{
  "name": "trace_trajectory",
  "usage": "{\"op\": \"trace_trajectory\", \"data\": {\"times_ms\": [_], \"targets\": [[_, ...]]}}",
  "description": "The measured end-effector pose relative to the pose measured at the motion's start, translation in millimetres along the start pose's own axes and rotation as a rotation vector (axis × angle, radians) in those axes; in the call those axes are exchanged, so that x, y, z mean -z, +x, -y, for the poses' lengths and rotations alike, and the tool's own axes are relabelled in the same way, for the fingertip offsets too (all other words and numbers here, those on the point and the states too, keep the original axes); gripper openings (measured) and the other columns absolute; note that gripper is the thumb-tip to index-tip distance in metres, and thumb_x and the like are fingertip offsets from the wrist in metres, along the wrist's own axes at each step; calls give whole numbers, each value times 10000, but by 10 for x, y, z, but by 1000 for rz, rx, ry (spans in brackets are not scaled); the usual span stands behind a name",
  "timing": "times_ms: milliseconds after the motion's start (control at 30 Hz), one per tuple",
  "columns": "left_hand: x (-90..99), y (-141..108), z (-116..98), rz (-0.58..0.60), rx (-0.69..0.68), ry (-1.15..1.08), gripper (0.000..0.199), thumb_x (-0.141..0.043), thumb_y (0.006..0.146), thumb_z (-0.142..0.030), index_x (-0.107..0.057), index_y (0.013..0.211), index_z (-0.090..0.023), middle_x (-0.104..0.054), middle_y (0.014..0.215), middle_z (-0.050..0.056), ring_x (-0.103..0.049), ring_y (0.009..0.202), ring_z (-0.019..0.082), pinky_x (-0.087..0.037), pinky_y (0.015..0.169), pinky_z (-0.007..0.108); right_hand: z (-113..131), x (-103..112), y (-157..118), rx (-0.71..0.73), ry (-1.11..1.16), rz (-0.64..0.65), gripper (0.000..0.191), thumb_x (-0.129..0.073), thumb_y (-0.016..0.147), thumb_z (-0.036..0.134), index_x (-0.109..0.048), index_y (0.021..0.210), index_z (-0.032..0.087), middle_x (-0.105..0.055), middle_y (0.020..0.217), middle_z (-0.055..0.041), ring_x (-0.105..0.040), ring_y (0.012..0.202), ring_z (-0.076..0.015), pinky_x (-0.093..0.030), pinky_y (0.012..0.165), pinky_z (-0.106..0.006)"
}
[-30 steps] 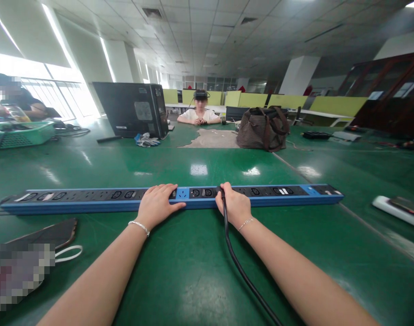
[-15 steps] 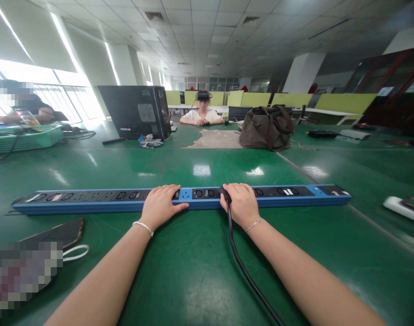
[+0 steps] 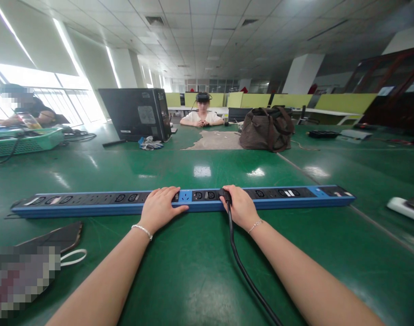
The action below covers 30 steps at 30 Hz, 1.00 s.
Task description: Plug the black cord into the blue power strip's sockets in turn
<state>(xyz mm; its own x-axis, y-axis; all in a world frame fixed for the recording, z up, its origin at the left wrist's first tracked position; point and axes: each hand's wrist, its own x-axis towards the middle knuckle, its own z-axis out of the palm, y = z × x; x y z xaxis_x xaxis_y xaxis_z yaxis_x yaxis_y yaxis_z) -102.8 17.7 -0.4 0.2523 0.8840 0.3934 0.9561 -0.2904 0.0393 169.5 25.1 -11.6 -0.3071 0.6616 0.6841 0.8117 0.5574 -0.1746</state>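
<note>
Right hand point(image 3: 239, 206) grips the black plug point(image 3: 225, 195) at the blue power strip point(image 3: 278, 203).

**Room lit from the left**

Daylight is admitted by windows point(image 3: 30, 76). Yellow-green partitions point(image 3: 256, 99) are ranged beneath a tiled ceiling point(image 3: 200, 34), a dark cabinet point(image 3: 392, 86) is seen at right, and glare is reflected by the green tabletop point(image 3: 193, 271).

head view | from wearer's head | facing forward, slightly down | green tabletop point(image 3: 200, 276) near, ceiling point(image 3: 202, 38) far
</note>
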Motion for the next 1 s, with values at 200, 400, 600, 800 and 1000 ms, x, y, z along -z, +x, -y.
{"op": "trace_trajectory", "data": {"times_ms": [200, 400, 600, 800, 1000], "targets": [[-6, -3, -1, -11, 3, -6, 660, -525, 754, -645, -541, 1248, -207, -624, 1239, 89, -548, 1156, 270, -368, 1022, 441, 5, 2, -3, -13, -2, 61, 292, -454, 916, 306, -548, 1152, 161, -665, 1052, -105, -584, 939, -243, -457, 810, -374], [7, -6, -5, -16, -4, -4, 659, -540, 751, -633, -546, 1244, -195, -622, 1238, 97, -556, 1145, 271, -381, 1014, 439, 0, -22, -11, -18, -14, 39, 288, -445, 928, 315, -563, 1128, 146, -673, 1033, -108, -590, 931, -242, -451, 805, -364], [25, -7, -19, -3, 5, 9, 653, -532, 758, -631, -547, 1243, -195, -625, 1235, 94, -560, 1140, 267, -383, 1012, 432, 1, -40, -16, -17, -21, 17, 278, -442, 929, 318, -564, 1121, 157, -676, 1016, -105, -594, 913, -234, -451, 786, -354], [22, -6, -14, 1, 11, 12, 657, -524, 760, -636, -541, 1249, -197, -619, 1243, 93, -552, 1152, 268, -373, 1021, 431, 2, -53, -23, -21, -26, 0, 294, -434, 932, 327, -567, 1122, 147, -677, 1022, -106, -596, 931, -237, -446, 783, -348], [21, -8, -12, -7, 4, 5, 644, -522, 760, -638, -545, 1243, -213, -623, 1237, 97, -557, 1142, 270, -377, 1013, 435, 0, -54, -26, -49, -22, 7, 299, -426, 934, 337, -573, 1128, 163, -681, 1022, -99, -597, 941, -229, -450, 794, -347]]}}
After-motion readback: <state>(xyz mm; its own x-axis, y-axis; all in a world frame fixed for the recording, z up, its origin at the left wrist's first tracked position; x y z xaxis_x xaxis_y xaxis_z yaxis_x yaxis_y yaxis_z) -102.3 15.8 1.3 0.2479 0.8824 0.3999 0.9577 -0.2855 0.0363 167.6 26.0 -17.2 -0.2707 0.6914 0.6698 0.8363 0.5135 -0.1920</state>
